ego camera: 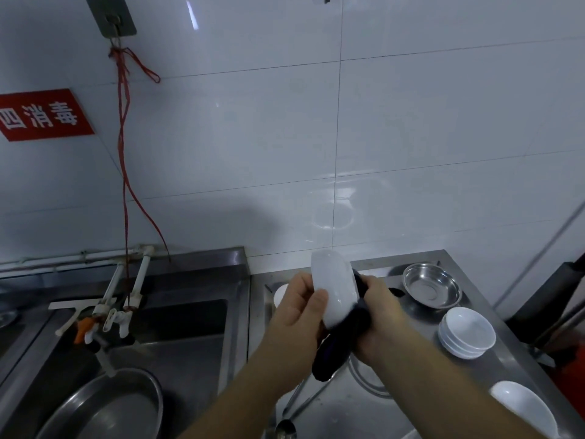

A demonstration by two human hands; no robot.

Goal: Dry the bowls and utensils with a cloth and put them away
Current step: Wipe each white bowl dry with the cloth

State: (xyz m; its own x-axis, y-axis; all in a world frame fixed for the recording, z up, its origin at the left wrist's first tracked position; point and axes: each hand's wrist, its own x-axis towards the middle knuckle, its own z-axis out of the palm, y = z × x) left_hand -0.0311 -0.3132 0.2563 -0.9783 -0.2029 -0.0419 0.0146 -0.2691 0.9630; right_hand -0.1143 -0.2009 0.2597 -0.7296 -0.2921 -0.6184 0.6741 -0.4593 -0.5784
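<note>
We've got the white bowl [332,289] up off the counter, tipped on edge with its outside toward the camera, so the cloth side can get at the inside; left hand [297,315] grips it at 9 o'clock, thumb curled over the outer wall, fingers behind and not visible. Right hand [376,318] at the bowl's 3 o'clock is clenched around the dark cloth [335,350], pressing it against the bowl from behind; loose tail of cloth hangs toward 6 o'clock. Our read: mid-wipe on this bowl, not ready to put away yet. On the steel counter [493,315], at 3 o'clock of the hands, a stack of white bowls [467,335] sits mouth up, likely the done pile, nested to save space. Steel dish [432,288] sits at 1 o'clock of the hands, apart from the stack. Another white bowl [522,407] sits at 5 o'clock near the frame edge. A spoon [286,427] lies at 6 o'clock by the counter edge, probably still to dry. Sink [190,327] with taps [107,321] at 9 o'clock, steel basin [104,407] inside at 8 o'clock. Risk: wet glazed bowl held one-handed on edge could slip
</note>
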